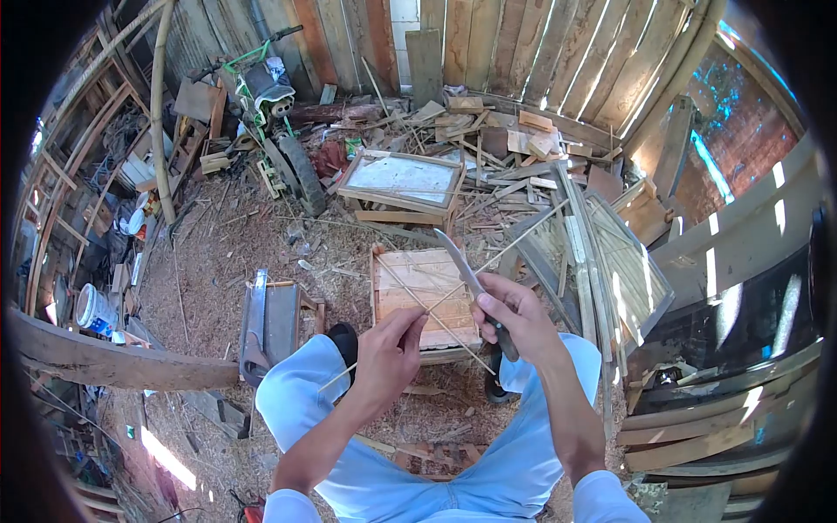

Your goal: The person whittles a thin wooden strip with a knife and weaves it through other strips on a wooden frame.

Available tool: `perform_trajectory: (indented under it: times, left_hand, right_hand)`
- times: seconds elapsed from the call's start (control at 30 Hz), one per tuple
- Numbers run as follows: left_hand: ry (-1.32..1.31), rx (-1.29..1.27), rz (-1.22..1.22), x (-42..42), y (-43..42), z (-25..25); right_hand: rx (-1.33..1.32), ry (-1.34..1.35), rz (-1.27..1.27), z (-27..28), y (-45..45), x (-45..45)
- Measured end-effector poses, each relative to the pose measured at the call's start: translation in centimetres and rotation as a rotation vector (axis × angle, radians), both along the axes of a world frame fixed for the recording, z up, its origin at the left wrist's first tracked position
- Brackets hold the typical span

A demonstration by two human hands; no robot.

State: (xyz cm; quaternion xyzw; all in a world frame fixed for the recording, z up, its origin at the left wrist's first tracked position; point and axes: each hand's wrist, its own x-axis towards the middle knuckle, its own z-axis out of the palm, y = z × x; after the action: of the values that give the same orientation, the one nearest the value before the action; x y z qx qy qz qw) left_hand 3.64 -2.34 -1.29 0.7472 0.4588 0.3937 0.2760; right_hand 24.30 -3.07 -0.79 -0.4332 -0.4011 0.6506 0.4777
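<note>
Left hand [390,353]: fingers pinching thin stick [446,296], frame centre | Right hand [521,315]: fingers wrapped round knife [462,264] handle | Advisable: stick steady, strokes shallow, edge clear of left fingers

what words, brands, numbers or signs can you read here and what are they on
None can be read in this view.
White bucket: blue print on its side, too small and blurred to read.
Small green packet: too small to tell if it bears text.
Knife in the right hand: no lettering I can make out.
</note>
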Motion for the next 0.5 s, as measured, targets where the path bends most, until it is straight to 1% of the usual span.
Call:
perform_trajectory:
  times: [0.1,0.13,0.2,0.23,0.27,0.33,0.4,0.47,0.5]
  left_hand:
    - [-0.052,-0.037,-0.005,0.2,0.2,-0.7]
    - [-0.051,-0.039,-0.005,0.3,0.2,-0.7]
    - [-0.113,-0.127,-0.02,0.4,0.2,-0.8]
    - [-0.112,-0.13,-0.023,0.4,0.2,-0.9]
    - [-0.119,-0.184,-0.037,0.4,0.2,-0.9]
    - [-0.126,-0.237,-0.045,0.1,0.3,-1.0]
    - [-0.117,-0.369,-0.081,-0.2,0.4,-1.1]
    - [-0.132,-0.39,-0.083,-0.2,0.4,-1.0]
    - [-0.147,-0.407,-0.088,-0.3,0.4,-1.0]
  right_hand:
    - [0.019,-0.02,0.033,-0.1,0.0,-0.3]
    - [0.015,0.017,0.054,0.1,0.0,-0.2]
    - [0.01,0.057,0.072,0.4,-0.2,-0.3]
    - [-0.009,-0.019,0.07,0.5,-0.3,-0.6]
    - [-0.028,-0.097,0.069,0.6,-0.4,-0.7]
    - [-0.024,-0.096,0.097,1.4,-0.5,-0.8]
    - [-0.024,-0.092,0.127,1.2,-0.6,-1.0]
    - [-0.1,0.067,0.183,0.3,-0.6,-1.2]
    - [-0.102,0.068,0.187,0.0,-0.7,-1.4]
